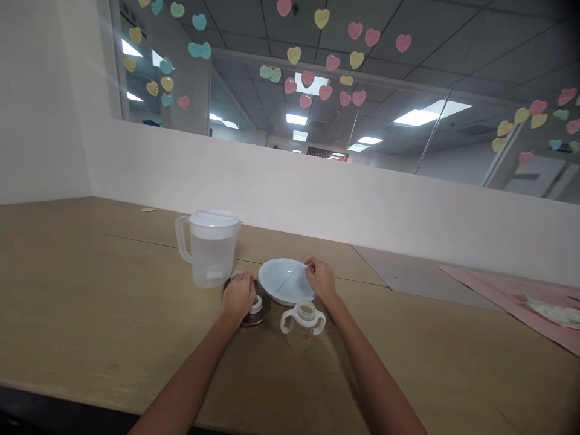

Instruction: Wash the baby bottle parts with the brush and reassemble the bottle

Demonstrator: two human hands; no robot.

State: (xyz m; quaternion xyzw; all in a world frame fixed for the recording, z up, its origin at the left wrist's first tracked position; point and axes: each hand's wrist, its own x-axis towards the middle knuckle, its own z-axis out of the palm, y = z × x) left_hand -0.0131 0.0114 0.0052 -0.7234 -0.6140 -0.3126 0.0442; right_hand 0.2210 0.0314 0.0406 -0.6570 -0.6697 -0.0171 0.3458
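My left hand (238, 296) rests closed over a small part in a dark round metal dish (263, 314); a white ring-shaped piece (256, 304) lies beside my fingers in that dish. My right hand (321, 279) pinches a thin straw-like rod (290, 278) lying across a white plate (283, 284). A clear baby cup with two white handles (302, 321) stands open-topped just in front of the plate, between my forearms. A clear lidded pitcher (211, 248) holding water stands to the left of the dish.
The wooden tabletop (90, 302) runs to a low white partition wall (362, 205) with a window covered in heart stickers above it. At the right lie a grey sheet (408, 272) and a pink sheet (512, 296) with a plastic bag (553, 311).
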